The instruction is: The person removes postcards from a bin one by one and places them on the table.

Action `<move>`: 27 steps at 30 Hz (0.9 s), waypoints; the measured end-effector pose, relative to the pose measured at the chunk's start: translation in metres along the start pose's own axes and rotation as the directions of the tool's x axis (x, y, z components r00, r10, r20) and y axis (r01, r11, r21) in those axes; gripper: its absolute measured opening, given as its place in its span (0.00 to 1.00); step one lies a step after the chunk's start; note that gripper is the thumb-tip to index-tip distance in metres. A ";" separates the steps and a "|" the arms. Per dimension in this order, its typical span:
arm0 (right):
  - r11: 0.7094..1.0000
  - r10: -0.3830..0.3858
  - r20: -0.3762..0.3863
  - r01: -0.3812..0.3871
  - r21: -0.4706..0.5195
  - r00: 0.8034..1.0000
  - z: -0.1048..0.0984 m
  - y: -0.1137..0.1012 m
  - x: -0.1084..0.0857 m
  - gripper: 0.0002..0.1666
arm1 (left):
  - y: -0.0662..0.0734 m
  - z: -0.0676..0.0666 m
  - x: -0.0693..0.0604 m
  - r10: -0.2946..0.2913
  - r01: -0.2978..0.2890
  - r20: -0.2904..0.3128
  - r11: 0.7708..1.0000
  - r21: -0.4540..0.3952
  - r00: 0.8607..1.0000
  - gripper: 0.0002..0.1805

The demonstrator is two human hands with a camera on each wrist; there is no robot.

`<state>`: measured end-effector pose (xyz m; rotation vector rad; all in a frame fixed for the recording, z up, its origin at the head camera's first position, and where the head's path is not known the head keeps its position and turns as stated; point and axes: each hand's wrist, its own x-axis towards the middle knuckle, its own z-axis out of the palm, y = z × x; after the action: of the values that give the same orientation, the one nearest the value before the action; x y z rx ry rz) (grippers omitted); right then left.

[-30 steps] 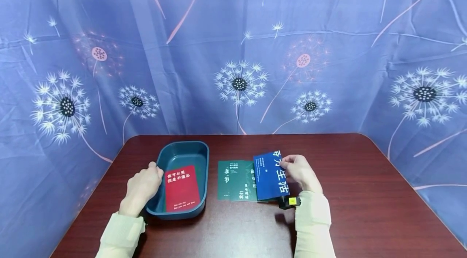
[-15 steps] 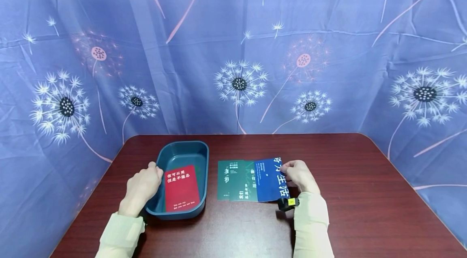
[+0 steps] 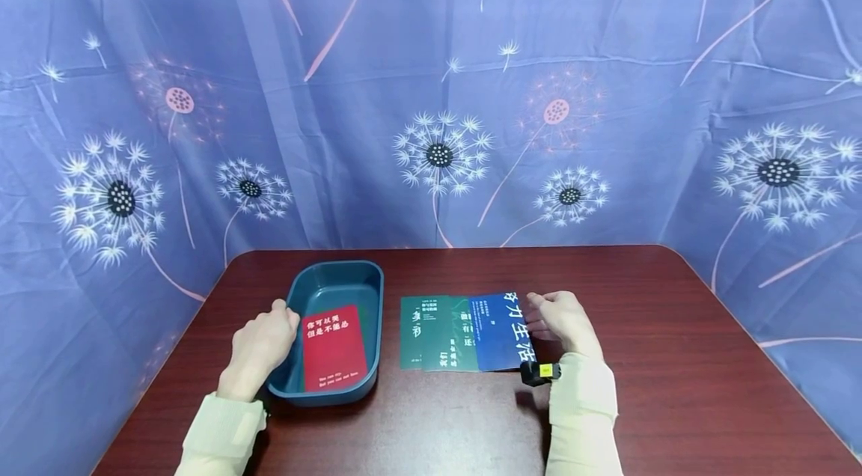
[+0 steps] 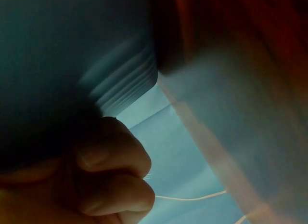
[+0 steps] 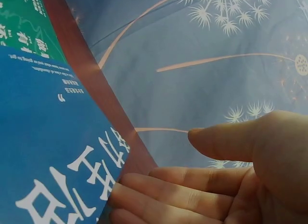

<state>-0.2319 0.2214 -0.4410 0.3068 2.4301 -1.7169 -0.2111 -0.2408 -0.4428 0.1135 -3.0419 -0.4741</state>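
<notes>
While the left hand (image 3: 263, 345) grips the left rim of a blue-green tray (image 3: 346, 281), we see the right hand (image 3: 564, 320) beside a blue card (image 3: 497, 334). From the left wrist, in a dim and partly blurred view, we make out at least 2 fingers folded against the dark wall of the tray, so the hold there is narrow and tight on the rim. From the right wrist, we see a wide hand: the thumb stands well apart from the blue card, and the extended fingers reach its right edge. We cannot tell whether the fingertips touch it.

We find the blue card, with its white lettering, at the right end of a row on the dark red-brown table (image 3: 673, 349). It overlaps the green cards (image 3: 438, 334) to its left; we count at least 2 of those, overlapping each other. Left of the row, and apart from it, stands the tray, and in its near part we see 1 red card (image 3: 333, 349) with white lettering.

We note 2 pale sleeves (image 3: 584, 401) and, at the right wrist, a small black device (image 3: 531, 376) with a yellow label. Behind the table hangs a blue cloth (image 3: 337, 124) printed with dandelions.
</notes>
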 end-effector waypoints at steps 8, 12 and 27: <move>0.995 -0.039 -0.033 0.036 -0.091 0.999 -0.001 -0.005 -0.002 0.26 | 0.000 0.001 0.000 -0.001 0.001 -0.005 1.000 0.003 1.000 0.17; 0.981 -0.123 -0.048 0.115 -0.157 0.991 0.003 -0.013 -0.002 0.23 | 0.000 0.001 0.001 -0.006 0.006 -0.005 1.000 -0.002 1.000 0.17; 0.873 -0.393 0.069 0.396 -0.284 0.917 0.050 -0.049 -0.009 0.14 | 0.000 0.001 0.000 0.000 0.000 0.000 1.000 0.001 1.000 0.18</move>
<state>-0.2354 0.1572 -0.4107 -0.2543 2.8389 -1.4374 -0.2116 -0.2408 -0.4436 0.1127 -3.0427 -0.4724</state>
